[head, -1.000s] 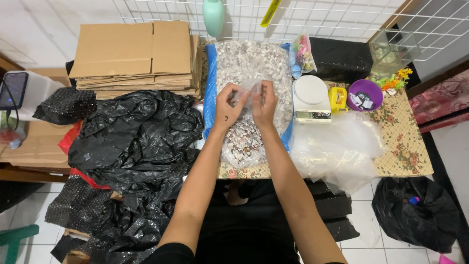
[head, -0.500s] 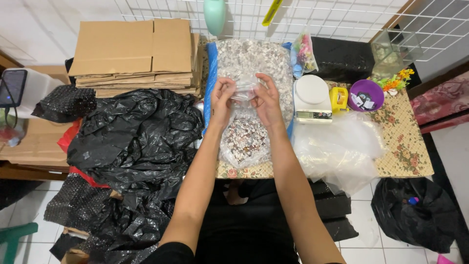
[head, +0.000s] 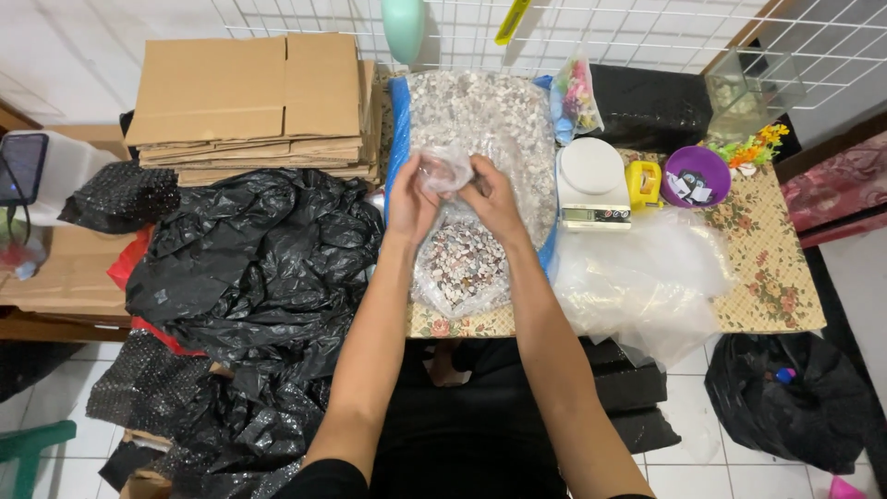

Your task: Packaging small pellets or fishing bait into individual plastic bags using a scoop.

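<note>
Both hands had lifted the small bag's neck higher; left hand (head: 411, 199) and right hand (head: 490, 196) pinched the small bag (head: 459, 263), best twisted tight above the shells.

Both arms bare to the shoulder, no rings or watch; dark clothing below.

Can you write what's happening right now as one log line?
left hand: grips bag top | right hand: grips bag top | clear bag of small shells: on table
</note>
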